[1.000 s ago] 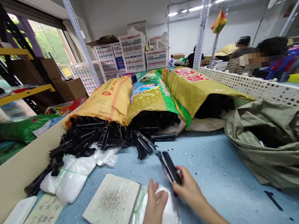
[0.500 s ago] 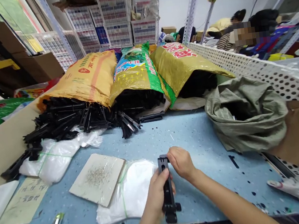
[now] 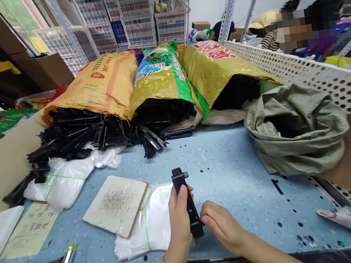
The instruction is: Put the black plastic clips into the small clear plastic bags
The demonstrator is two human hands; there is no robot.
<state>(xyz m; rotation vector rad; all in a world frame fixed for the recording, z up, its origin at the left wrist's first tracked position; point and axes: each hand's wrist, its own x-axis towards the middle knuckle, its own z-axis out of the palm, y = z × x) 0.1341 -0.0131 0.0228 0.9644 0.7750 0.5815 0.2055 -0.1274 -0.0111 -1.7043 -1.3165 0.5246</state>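
Observation:
A long black plastic part (image 3: 190, 207) stands nearly upright, leaning a little to the left. Around its middle, my left hand (image 3: 180, 217) is closed, with the thumb across the front. A small side knob (image 3: 186, 174) shows at the part's top right. My right hand (image 3: 223, 228) has its fingers curled in a pinch against the part's lower right side; those fingertips hide what they grip there. To the left of my left hand lies a stack of clear plastic bags (image 3: 155, 220) tied with green string. A square white board (image 3: 115, 204) with specks on it rests partly on the stack.
Three woven sacks (image 3: 91, 82) at the back spill similar black parts (image 3: 75, 136). A grey-green open sack (image 3: 295, 133) stands at right beside a perforated white panel (image 3: 350, 87). A hammer (image 3: 66, 258) lies front left, a white glove (image 3: 349, 220) front right. People work beyond the panel.
My right hand has moved down from the part's top end to its lower end. My left hand has raised the part slightly and tilted it left. The camera view has shifted a little.

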